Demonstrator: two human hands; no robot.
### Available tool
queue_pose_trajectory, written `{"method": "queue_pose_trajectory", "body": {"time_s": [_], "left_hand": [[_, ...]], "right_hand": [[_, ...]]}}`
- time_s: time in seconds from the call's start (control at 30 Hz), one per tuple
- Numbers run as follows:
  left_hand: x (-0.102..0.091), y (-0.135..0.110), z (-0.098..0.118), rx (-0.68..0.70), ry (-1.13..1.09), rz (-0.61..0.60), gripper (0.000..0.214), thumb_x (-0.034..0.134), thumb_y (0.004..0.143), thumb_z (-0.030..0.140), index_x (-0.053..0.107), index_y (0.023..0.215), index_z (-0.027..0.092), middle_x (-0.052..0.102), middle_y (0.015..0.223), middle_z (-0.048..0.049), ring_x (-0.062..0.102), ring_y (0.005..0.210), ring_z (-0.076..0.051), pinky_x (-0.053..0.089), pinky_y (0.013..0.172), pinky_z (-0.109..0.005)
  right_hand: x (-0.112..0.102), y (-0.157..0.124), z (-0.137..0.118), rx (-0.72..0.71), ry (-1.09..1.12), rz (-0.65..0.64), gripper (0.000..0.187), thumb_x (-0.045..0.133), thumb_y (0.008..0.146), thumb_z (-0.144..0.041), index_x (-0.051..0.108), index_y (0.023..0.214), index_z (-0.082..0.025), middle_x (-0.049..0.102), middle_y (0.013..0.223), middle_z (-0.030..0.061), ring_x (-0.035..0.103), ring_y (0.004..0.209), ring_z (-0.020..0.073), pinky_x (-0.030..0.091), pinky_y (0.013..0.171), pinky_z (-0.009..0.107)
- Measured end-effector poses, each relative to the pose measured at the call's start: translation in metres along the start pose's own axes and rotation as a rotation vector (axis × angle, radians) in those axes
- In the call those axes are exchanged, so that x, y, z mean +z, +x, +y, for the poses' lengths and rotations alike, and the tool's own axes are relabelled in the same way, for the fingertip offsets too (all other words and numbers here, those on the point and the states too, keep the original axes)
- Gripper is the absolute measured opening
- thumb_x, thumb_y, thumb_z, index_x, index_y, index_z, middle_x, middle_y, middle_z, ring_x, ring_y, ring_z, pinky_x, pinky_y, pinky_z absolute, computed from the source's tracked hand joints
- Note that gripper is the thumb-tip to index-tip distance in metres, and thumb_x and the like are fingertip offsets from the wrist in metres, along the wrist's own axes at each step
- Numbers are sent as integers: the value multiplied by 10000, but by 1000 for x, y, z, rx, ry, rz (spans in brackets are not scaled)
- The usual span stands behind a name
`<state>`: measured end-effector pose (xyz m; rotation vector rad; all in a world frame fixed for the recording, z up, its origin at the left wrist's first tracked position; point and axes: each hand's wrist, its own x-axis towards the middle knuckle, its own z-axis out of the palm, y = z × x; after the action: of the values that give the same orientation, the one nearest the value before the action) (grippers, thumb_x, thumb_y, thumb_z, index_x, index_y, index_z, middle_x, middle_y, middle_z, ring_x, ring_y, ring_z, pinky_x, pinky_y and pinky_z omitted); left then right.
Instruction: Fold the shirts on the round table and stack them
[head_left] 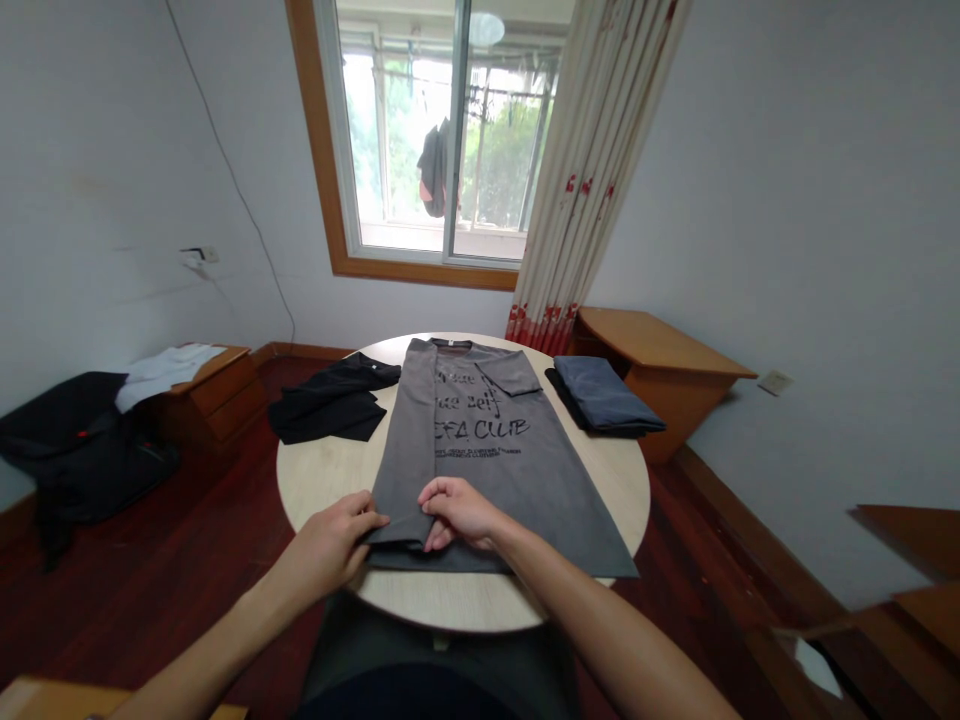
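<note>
A grey T-shirt (pixel 517 490) with dark lettering lies on a round pale table (pixel 322 490), its collar toward the window. The shirt's left side is folded inward in a long strip over part of the print, and the right sleeve lies across the chest. Near the hem, my left hand (pixel 349 530) pinches the outer left edge of that strip. My right hand (pixel 457 510) grips the strip's inner edge, fingers curled with the thumb on top. The cloth between my hands is slightly raised, with a dark gap beneath it.
A black garment (pixel 330 400) lies loosely at the table's left. Folded dark blue and black clothes (pixel 607 393) are stacked at the right. Beyond stand a wooden desk (pixel 652 345), a curtain (pixel 585 180) and a window. A low cabinet (pixel 214 400) and a black bag (pixel 82 450) are at left.
</note>
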<state>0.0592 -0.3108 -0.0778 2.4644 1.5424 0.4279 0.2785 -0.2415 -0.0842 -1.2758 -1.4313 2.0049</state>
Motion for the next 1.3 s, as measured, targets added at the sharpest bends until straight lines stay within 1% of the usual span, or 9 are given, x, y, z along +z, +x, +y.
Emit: {"method": "queue_pose_trajectory", "body": {"time_s": [0.2, 0.37, 0.5, 0.63, 0.77, 1.0, 1.13, 1.2, 1.3], "left_hand": [[-4, -1, 7, -25, 37, -113, 328, 529, 825, 129, 740, 1019, 289, 669, 955, -46, 679, 905, -213, 506, 767, -286], [20, 4, 23, -92, -13, 109, 374, 669, 821, 396, 622, 1170, 273, 650, 1085, -86, 639, 1012, -284, 520, 844, -374], [34, 8, 29, -115, -27, 248, 273, 541, 854, 252, 580, 1124, 238, 637, 1056, -98, 620, 1004, -274, 517, 858, -391], [28, 5, 26, -133, 52, 254, 270, 479, 808, 123, 591, 1036, 216, 627, 1035, -91, 599, 1009, -265, 509, 874, -395], [11, -2, 25, -113, 141, 118, 251, 472, 795, 74, 623, 955, 195, 627, 1016, -95, 596, 992, -259, 505, 867, -386], [-3, -8, 32, -95, 240, -240, 251, 487, 777, 55, 686, 865, 181, 664, 997, -112, 647, 956, -276, 508, 813, -377], [-23, 1, 25, -35, 158, -347, 143, 593, 837, 252, 733, 845, 222, 698, 924, -69, 682, 859, -267, 498, 745, -347], [-30, 18, 17, 1, 59, -356, 223, 586, 890, 379, 750, 832, 239, 719, 881, -49, 690, 828, -246, 494, 731, -321], [-19, 54, 3, 57, -7, -132, 392, 425, 1001, 429, 756, 1056, 226, 744, 1080, -82, 683, 1008, -244, 501, 893, -343]], "right_hand": [[0, 1, 6, 49, -132, -43, 73, 511, 895, -110, 524, 918, -179, 603, 535, -40, 648, 459, 131, 494, 442, 167], [2, 2, -1, -174, 39, 5, 101, 636, 830, -169, 546, 875, -177, 578, 575, -74, 589, 506, 81, 532, 534, 185], [3, -1, -9, -218, 196, -48, 251, 726, 769, -278, 528, 896, -189, 595, 592, -76, 594, 511, 82, 543, 552, 206], [-1, -3, -11, -220, 242, -40, 252, 715, 762, -279, 519, 895, -191, 603, 569, -71, 590, 474, 85, 543, 524, 205], [-3, -1, -7, -138, 73, 67, 77, 568, 833, -157, 515, 877, -190, 574, 488, -74, 587, 419, 98, 508, 455, 177], [6, -2, 9, -3, -344, 7, 162, 512, 811, -34, 514, 805, -195, 576, 482, -74, 595, 378, 108, 436, 383, 149], [1, -5, 3, 45, -538, -93, 148, 516, 811, -59, 553, 856, -195, 592, 502, -70, 587, 380, 115, 440, 414, 175], [-5, -5, -6, -37, -663, -79, 112, 535, 819, -97, 600, 845, -185, 586, 496, -60, 591, 408, 118, 446, 464, 189], [-19, 0, -19, -287, -848, 136, 111, 572, 834, -155, 681, 842, -169, 620, 545, -27, 610, 512, 126, 436, 554, 206]]}}
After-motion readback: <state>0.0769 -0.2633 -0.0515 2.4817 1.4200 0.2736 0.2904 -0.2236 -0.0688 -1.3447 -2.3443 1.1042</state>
